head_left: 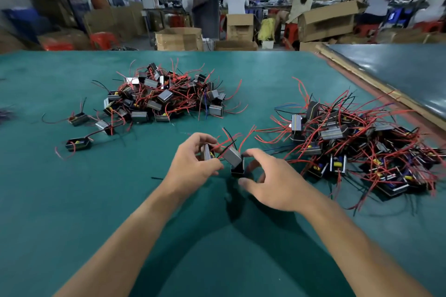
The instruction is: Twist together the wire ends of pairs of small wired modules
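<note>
Right now I have two modules up in front of me, just above the green table [72, 200], between the two heaps. My left hand [193, 164] has its grip closed around one module [205, 152], thumb low and fingers curled over the top, so the wired end faces away from me and its red and black leads stand free. The second module [233, 157] sits tilted beside it, grey face up, its dark end pointing down toward the table. My right hand [270, 181] is cupped next to that one with fingers spread and thumb apart; its grip is open, and I cannot tell whether a fingertip is touching the module or only hovering by it. The wires [229, 140] of both modules fan upward between the hands, which I judge is the point of holding them this way: ends close together and clear of the table, ready to be pinched and twisted.

The pile on the right [357, 149] is loose and spread out, wires sprawling in all directions, so I take it as the supply. The pile at the upper left [164, 96] is tighter, with a few stray modules [78, 143] near its left edge; I guess finished pairs go there, though joined ends are too small to make out. The next move calls for gathering matching ends without snagging the neighbouring leads.
</note>
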